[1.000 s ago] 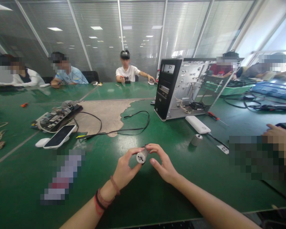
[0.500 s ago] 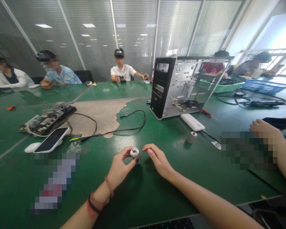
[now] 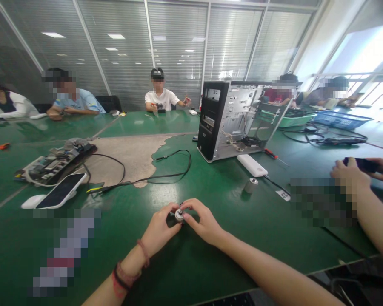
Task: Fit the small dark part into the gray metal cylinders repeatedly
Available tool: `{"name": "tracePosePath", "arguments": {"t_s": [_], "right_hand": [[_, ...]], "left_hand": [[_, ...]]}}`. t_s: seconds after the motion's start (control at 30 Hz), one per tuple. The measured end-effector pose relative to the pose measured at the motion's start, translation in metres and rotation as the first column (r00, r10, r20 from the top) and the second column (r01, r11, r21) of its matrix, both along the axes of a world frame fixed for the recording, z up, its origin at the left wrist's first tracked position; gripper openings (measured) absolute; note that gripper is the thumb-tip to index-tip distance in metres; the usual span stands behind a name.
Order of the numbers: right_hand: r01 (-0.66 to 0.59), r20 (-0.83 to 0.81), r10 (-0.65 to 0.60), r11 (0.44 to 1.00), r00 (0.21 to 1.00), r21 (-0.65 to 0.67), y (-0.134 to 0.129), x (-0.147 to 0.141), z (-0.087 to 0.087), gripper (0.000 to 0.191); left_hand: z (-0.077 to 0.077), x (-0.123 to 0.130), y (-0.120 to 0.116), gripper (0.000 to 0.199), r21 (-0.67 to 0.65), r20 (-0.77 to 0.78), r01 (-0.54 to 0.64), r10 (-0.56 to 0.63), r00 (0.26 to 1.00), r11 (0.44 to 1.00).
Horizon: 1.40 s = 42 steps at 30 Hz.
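Observation:
A small silver cylinder (image 3: 179,216), which looks like a small electric motor, stands upright with a dark stub and holes on its top face. My left hand (image 3: 161,227) wraps thumb and fingers round its side. From the right, my right hand (image 3: 204,221) pinches at its upper rim with thumb and forefinger; part of the top is covered by those fingertips. A second silver cylinder (image 3: 251,185) of the same kind rests on the green table (image 3: 210,272) farther right, untouched.
Beyond stands an opened computer case (image 3: 207,123), with a white power bank (image 3: 252,165) and a screwdriver (image 3: 271,154) before it. Left are a phone (image 3: 64,191), a circuit assembly (image 3: 59,159) and a black cable (image 3: 166,175). At right, a co-worker's hands (image 3: 351,174) hold a dark device.
My right hand has moved left from beside the motor and now grips its top edge together with my left hand. The whole view has shifted slightly.

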State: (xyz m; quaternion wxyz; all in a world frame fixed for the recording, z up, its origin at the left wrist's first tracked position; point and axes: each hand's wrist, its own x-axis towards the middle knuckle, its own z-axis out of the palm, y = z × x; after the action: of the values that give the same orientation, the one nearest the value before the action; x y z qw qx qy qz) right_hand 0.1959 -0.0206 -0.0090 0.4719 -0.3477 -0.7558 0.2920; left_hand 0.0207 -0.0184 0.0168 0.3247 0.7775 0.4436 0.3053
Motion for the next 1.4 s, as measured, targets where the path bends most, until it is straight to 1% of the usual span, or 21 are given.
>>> {"name": "tracePosePath", "arguments": {"t_s": [0.13, 0.27, 0.33, 0.43, 0.57, 0.73, 0.87, 1.0, 1.07, 1.13, 1.23, 1.3, 1.4], "right_hand": [[0.004, 0.018, -0.005, 0.999, 1.0, 0.041, 0.001, -0.005, -0.001, 0.016], [0.025, 0.023, -0.026, 0.999, 0.999, 0.042, 0.003, -0.006, -0.002, 0.015], [0.031, 0.026, -0.032, 0.999, 0.999, 0.035, 0.003, -0.007, -0.002, 0.015], [0.039, 0.028, -0.04, 0.999, 0.999, 0.024, 0.002, -0.008, 0.0, 0.017], [0.038, 0.019, -0.038, 0.999, 0.999, 0.028, 0.002, -0.01, 0.002, 0.015], [0.048, 0.01, -0.048, 0.998, 0.999, 0.03, 0.001, -0.011, 0.003, 0.014], [0.079, -0.008, -0.079, 0.996, 0.997, 0.029, 0.001, -0.01, 0.004, 0.012], [0.133, -0.028, -0.132, 0.99, 0.991, 0.046, 0.005, 0.0, 0.008, 0.011], [0.149, 0.006, -0.149, 0.988, 0.989, 0.034, 0.009, 0.01, 0.01, 0.011], [0.132, 0.086, -0.13, 0.991, 0.988, -0.01, 0.013, 0.021, 0.012, 0.011], [0.069, 0.258, -0.048, 0.995, 0.965, -0.072, 0.017, 0.032, 0.011, 0.009], [0.018, 0.362, 0.012, 0.997, 0.932, -0.079, 0.019, 0.035, 0.008, 0.009], [-0.029, 0.439, 0.056, 0.997, 0.897, -0.069, 0.02, 0.034, 0.001, 0.012]], "left_hand": [[-0.001, -0.001, 0.001, 0.022, -0.007, -0.017, -0.015, 0.015, 1.0, 1.0], [-0.002, 0.0, 0.001, 0.024, -0.002, -0.043, -0.041, 0.041, 0.998, 0.999], [-0.002, -0.001, 0.001, 0.023, 0.003, -0.057, -0.032, 0.033, 0.998, 0.999], [-0.002, -0.002, 0.002, 0.023, 0.028, -0.103, -0.034, 0.037, 0.994, 0.999], [-0.002, -0.003, 0.003, 0.021, 0.074, -0.165, -0.038, 0.05, 0.985, 0.997], [-0.002, -0.002, 0.003, 0.023, 0.07, -0.165, -0.03, 0.041, 0.985, 0.997], [-0.002, -0.003, 0.003, 0.023, 0.064, -0.174, -0.021, 0.032, 0.984, 0.998], [-0.002, -0.005, 0.004, 0.023, 0.069, -0.177, 0.0, 0.012, 0.984, 0.998], [-0.001, -0.006, 0.004, 0.023, 0.073, -0.194, -0.007, 0.021, 0.981, 0.997], [-0.001, -0.006, 0.003, 0.023, 0.076, -0.21, -0.016, 0.031, 0.977, 0.997], [-0.001, -0.005, 0.003, 0.025, 0.075, -0.215, -0.023, 0.039, 0.976, 0.997], [0.0, -0.005, 0.003, 0.025, 0.074, -0.213, -0.029, 0.044, 0.976, 0.997], [0.0, -0.004, 0.003, 0.024, 0.079, -0.208, -0.032, 0.048, 0.977, 0.996]]}}
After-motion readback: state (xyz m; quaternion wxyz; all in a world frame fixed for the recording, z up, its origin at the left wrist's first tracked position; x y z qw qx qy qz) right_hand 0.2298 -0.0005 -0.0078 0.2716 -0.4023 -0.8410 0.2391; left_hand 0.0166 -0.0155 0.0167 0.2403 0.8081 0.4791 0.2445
